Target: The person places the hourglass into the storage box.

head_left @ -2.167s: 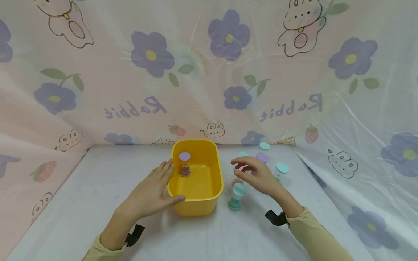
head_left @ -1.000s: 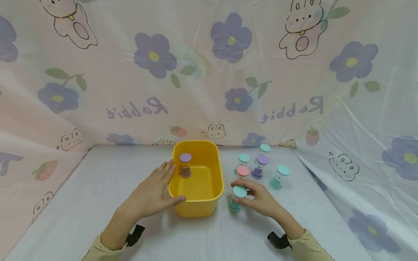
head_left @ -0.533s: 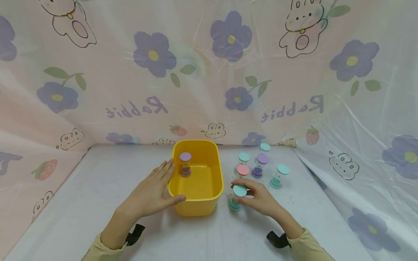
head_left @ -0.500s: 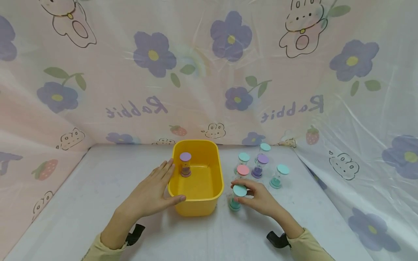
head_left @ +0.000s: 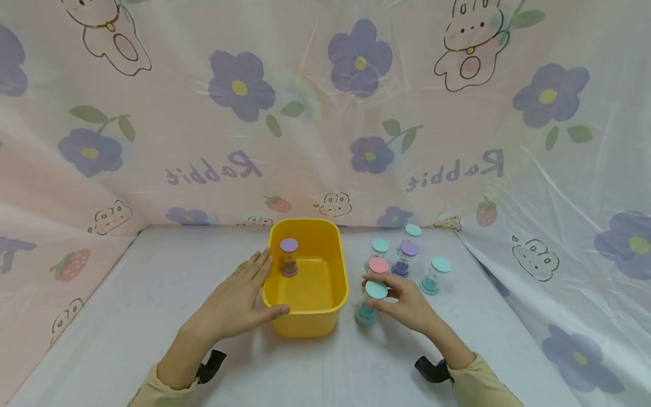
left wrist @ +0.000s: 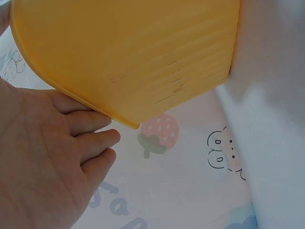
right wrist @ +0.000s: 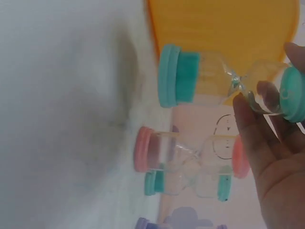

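My right hand pinches a teal-capped hourglass near its top, thumb on one side and fingers on the other. In the right wrist view, the teal hourglass has its sand in the lower bulb and its base a little off the tabletop. To its left stands a yellow plastic bin. Inside, by the left wall, an hourglass with a purple cap is upright. My left hand rests along the bin's left rim, fingers straight, thumb over the near corner; the left wrist view shows fingertips at the rim.
Behind my right hand stand a pink-capped hourglass, a teal one and a purple one. Another teal hourglass is further right, and one more teal cap shows near the back curtain.
My right hand came down from above the group and took hold of the nearest teal hourglass, then raised it slightly. My left hand has stayed on the bin.
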Demonstrator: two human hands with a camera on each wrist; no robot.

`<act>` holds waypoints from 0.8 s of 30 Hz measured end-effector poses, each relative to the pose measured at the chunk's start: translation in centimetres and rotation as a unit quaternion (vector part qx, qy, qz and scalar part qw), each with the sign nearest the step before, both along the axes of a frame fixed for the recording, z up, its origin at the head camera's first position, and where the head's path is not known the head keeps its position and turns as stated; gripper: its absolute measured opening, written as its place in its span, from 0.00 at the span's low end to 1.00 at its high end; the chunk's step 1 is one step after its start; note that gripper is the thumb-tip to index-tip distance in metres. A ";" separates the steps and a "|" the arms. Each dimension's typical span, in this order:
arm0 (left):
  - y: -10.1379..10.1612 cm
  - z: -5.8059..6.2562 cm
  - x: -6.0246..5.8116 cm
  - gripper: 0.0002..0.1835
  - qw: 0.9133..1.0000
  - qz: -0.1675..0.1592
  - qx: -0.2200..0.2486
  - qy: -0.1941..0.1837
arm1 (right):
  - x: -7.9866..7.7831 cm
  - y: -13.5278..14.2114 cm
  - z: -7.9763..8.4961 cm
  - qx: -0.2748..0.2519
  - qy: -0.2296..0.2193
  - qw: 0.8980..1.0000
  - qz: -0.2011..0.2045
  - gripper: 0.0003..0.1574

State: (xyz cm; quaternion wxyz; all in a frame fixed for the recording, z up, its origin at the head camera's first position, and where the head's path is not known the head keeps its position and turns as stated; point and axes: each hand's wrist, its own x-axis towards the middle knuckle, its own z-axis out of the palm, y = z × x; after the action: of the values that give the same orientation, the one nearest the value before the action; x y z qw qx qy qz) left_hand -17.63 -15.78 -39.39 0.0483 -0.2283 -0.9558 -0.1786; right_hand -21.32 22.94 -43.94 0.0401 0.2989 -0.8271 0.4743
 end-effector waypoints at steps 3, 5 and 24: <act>0.0 0.0 0.0 0.62 1.000 -0.002 0.001 0.003 | 0.0 -0.2 0.7 -0.011 0.008 1.000 -0.002 0.28; 0.0 0.0 0.0 0.62 1.000 -0.002 0.002 0.004 | 0.0 -0.3 1.1 -0.019 0.012 1.000 -0.003 0.27; -0.1 0.0 0.1 0.61 1.000 -0.006 0.004 0.012 | -1.5 -1.7 4.4 -0.069 0.095 0.993 0.016 0.26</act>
State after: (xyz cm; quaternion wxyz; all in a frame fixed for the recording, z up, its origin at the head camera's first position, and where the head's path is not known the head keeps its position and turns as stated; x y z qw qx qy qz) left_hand -17.53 -15.85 -39.38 0.0599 -0.2361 -0.9531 -0.1795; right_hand -22.77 21.19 -39.58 0.1311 0.3522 -0.7800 0.5003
